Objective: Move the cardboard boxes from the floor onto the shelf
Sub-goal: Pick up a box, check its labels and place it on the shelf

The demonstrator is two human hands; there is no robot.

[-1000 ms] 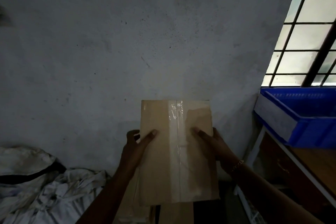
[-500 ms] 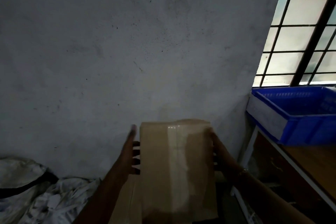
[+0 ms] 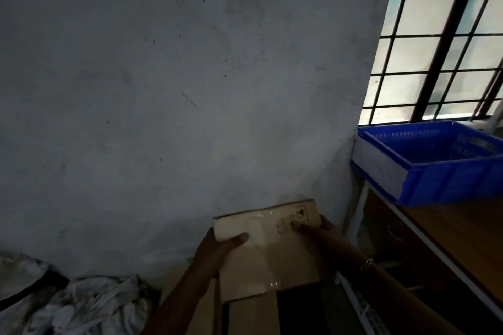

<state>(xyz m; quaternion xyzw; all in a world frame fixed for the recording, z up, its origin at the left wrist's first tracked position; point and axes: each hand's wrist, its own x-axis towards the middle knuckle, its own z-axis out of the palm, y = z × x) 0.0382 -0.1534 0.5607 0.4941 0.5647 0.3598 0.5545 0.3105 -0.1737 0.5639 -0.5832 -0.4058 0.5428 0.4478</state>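
Far left, low: crumpled white cloth on the floor against the grey wall. Centre-bottom: left hand clamps the left edge of the cardboard box, thumb over the top face, fingers underneath. Box is held in the air in front of the wall, clear tape down its middle, printed marks near the far right corner. More cardboard lies below it. Right hand grips the box's right edge, thumb by the marks; bracelet at the wrist. Right: shelf w/ wooden top, blue crate on it, barred window behind.
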